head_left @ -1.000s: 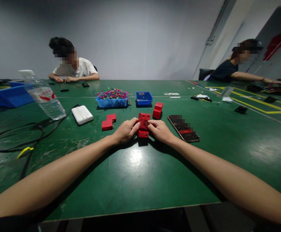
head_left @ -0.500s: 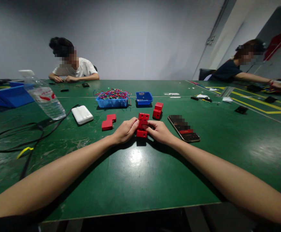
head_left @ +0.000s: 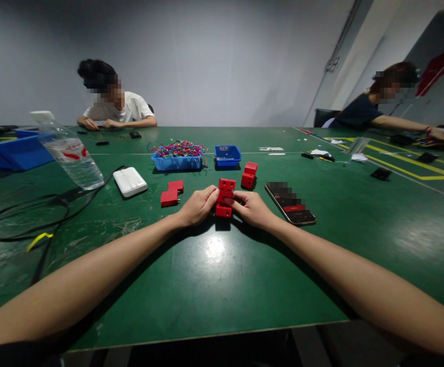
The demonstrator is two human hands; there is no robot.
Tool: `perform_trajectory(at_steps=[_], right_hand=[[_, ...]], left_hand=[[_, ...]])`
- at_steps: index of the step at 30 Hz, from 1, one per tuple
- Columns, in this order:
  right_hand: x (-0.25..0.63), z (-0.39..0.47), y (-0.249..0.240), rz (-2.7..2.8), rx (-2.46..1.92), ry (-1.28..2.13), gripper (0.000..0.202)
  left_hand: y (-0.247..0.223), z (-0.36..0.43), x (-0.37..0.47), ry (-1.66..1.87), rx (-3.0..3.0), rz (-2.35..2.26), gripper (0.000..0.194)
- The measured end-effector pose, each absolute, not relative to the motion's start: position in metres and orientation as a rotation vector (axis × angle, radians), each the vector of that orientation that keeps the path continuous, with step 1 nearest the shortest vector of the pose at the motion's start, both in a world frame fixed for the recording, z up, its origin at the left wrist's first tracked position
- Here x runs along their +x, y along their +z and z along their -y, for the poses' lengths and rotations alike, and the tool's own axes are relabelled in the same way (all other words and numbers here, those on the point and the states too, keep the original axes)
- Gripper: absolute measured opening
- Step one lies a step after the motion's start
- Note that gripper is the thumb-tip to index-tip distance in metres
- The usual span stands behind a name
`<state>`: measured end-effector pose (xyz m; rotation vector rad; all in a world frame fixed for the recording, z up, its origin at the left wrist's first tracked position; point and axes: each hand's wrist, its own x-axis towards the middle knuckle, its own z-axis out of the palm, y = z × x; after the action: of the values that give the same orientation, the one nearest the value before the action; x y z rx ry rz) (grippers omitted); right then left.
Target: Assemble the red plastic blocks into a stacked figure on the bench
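Note:
Between my two hands is a red block-shaped piece (head_left: 226, 185) with small dark holes in its faces. My left hand (head_left: 198, 206) is closed on its left side, thumb along the edge. From the right, my right hand (head_left: 253, 208) grips it with the thumb pressed on the front. The fingers behind the piece are hidden. Left of my left hand lies a similar red pair of stepped blocks (head_left: 171, 194) with small metal pins on the right side. Behind my right hand stands another red stepped block (head_left: 249, 175).
A phone (head_left: 290, 204) lies right of my hands. Beyond are a blue tray of coloured wires (head_left: 178, 162) and a small blue bin (head_left: 227, 156). At left are a white power-bank-like box (head_left: 130, 182), a water bottle (head_left: 71, 155) and a black strap (head_left: 54, 224). Two people sit across the table.
My hands and the red piece stay almost still; my right thumb shifts very slightly on its front. The person at right has moved a hand a little.

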<state>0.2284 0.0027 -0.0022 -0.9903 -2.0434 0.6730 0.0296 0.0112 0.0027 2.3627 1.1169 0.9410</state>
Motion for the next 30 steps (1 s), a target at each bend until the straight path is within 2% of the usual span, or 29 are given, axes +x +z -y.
perform_trajectory(at_steps=[8, 14, 30], right_hand=[[0.2279, -0.0035, -0.0030, 2.042, -0.996, 0.686, 0.035], [0.2288, -0.0065, -0.0052, 2.003, -1.017, 0.689, 0.046], [0.2286, -0.0059, -0.0042, 1.998, -1.029, 0.691, 0.043]], left_hand=[[0.0014, -0.0122, 0.0288, 0.943, 2.346, -1.079, 0.036], [0.0007, -0.0106, 0.0289, 0.939, 2.378, -1.038, 0.035], [-0.0006, -0.0111, 0.0291, 0.947, 2.430, -1.061, 0.036]])
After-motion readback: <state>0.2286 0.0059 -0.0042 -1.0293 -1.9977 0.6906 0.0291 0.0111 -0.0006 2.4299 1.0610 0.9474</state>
